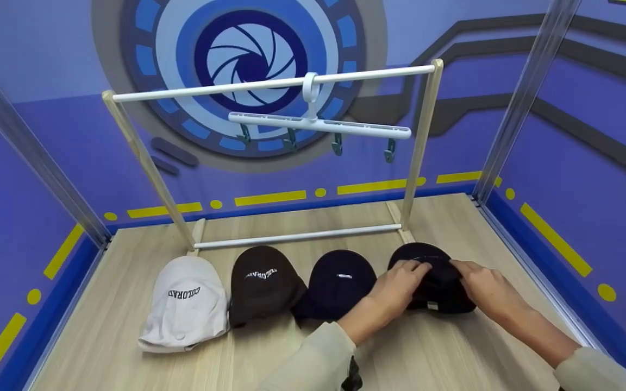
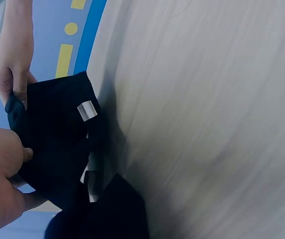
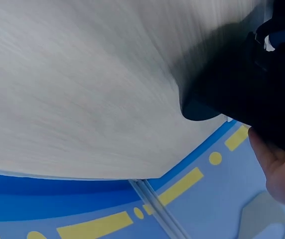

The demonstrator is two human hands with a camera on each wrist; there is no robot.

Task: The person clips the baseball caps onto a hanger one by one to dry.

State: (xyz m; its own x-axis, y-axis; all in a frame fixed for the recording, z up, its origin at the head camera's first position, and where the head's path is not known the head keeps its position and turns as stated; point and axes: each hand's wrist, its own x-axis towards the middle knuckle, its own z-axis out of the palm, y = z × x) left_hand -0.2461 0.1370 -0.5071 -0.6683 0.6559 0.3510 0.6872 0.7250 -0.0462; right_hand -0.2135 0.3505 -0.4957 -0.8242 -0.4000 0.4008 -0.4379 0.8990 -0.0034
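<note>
A black cap point(image 1: 437, 282) at the right end of a row of caps is between my two hands. My left hand point(image 1: 397, 285) grips its left side, and my right hand point(image 1: 489, 288) pinches its right side. The left wrist view shows thumbs and fingers closed on the edge of the black cap point(image 2: 58, 129), which has a small pale label point(image 2: 87, 110). In the right wrist view, the black cap point(image 3: 247, 84) looks dark, with fingertips under its edge. Left of it lie a navy cap point(image 1: 340, 288), a dark brown cap point(image 1: 264, 288) and a white cap point(image 1: 185, 309).
Behind the caps stands a wooden rack with a white top bar point(image 1: 210, 89) and a white lower bar point(image 1: 296, 237). A white hanger point(image 1: 318, 125) with several dark green clips hangs from the top bar. Blue printed walls point(image 1: 574, 179) enclose the wooden table point(image 1: 101, 326).
</note>
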